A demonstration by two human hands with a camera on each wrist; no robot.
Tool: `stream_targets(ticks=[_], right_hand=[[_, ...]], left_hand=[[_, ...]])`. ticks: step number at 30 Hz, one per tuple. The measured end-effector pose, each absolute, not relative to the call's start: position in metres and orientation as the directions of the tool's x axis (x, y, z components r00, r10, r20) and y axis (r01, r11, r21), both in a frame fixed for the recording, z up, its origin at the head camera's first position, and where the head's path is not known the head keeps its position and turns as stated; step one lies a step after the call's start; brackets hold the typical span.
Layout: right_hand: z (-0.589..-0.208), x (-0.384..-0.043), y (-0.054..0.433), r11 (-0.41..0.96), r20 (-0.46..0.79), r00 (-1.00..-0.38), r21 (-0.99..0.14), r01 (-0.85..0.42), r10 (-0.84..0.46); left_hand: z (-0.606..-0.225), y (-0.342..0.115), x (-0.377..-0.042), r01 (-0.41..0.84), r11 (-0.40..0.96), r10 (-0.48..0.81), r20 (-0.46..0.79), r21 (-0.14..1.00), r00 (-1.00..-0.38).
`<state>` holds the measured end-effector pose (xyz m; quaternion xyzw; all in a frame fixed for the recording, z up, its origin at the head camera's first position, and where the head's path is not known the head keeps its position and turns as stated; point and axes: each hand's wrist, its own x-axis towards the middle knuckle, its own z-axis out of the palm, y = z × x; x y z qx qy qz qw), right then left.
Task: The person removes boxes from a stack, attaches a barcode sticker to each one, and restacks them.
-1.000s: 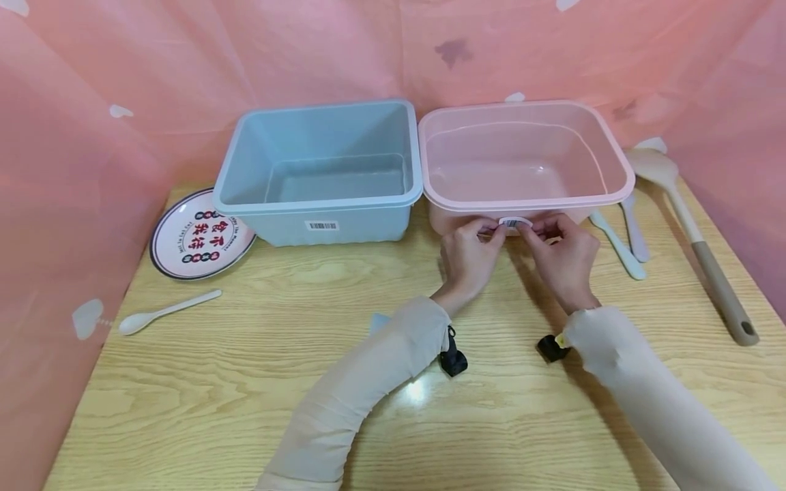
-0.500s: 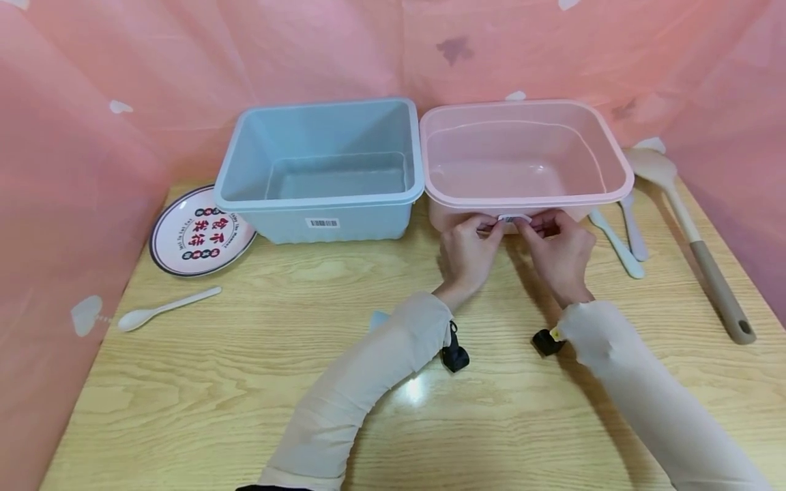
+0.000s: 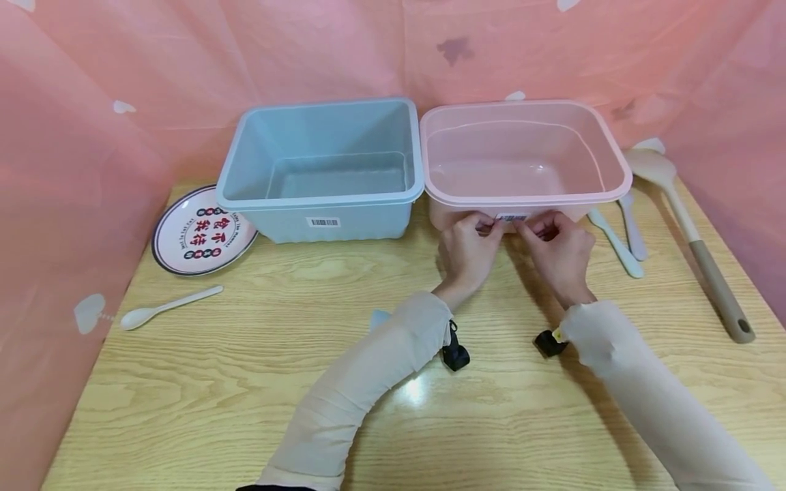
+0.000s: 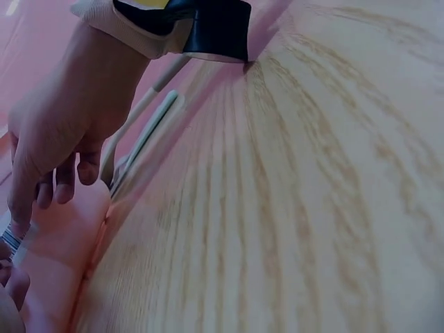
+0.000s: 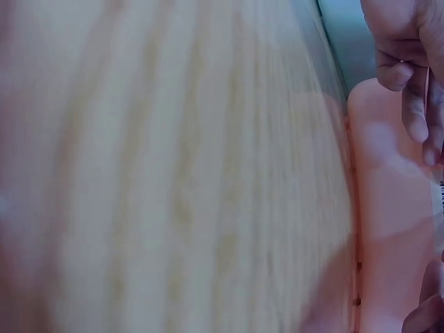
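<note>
A white barcode sticker (image 3: 512, 217) lies against the front wall of the pink basin (image 3: 522, 202), just below its rim. My left hand (image 3: 467, 252) pinches its left end between thumb and index finger. At the other end my right hand (image 3: 560, 254) does likewise, its thumb covering the lower right corner. In the left wrist view the right hand's index finger reaches down to the sticker (image 4: 11, 239), while its other fingers hang bent. The right wrist view catches only part of the sticker at its edge.
A blue basin (image 3: 319, 204) with its own barcode sticker (image 3: 323, 221) adjoins on the left. Further left are a plate (image 3: 202, 232) and a white spoon (image 3: 168, 307). On the right lie a pale green utensil (image 3: 617, 245), a lilac one (image 3: 634, 228) and a long-handled ladle (image 3: 706, 259).
The sticker looked bowed outward a second ago; its face now appears flatter and straighter against the pink wall. Both hands have stayed nearly in place, with slight finger shifts.
</note>
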<state>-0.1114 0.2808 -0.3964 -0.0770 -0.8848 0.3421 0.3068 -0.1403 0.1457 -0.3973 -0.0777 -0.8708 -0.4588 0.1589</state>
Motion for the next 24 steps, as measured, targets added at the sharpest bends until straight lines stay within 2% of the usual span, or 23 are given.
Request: stream_targets(ticks=[9, 14, 20, 24], right_hand=[[-0.395, -0.100, 0.281, 0.716, 0.406, -0.876, -0.690, -0.106, 0.261], [-0.393, -0.103, 0.279, 0.664, 0.391, -0.896, -0.730, -0.163, 0.209], [-0.395, -0.105, 0.282, 0.650, 0.358, -0.908, -0.747, -0.140, 0.216], [-0.394, -0.106, 0.282, 0.637, 0.334, -0.926, -0.756, -0.151, 0.176]], left_hand=[[-0.397, 0.147, -0.132, 0.399, 0.540, 0.196, 0.351, 0.741, -0.916], [-0.393, 0.147, -0.135, 0.393, 0.543, 0.221, 0.325, 0.742, -0.919], [-0.396, 0.145, -0.135, 0.361, 0.564, 0.246, 0.266, 0.743, -0.932], [-0.398, 0.145, -0.135, 0.339, 0.585, 0.253, 0.231, 0.736, -0.939]])
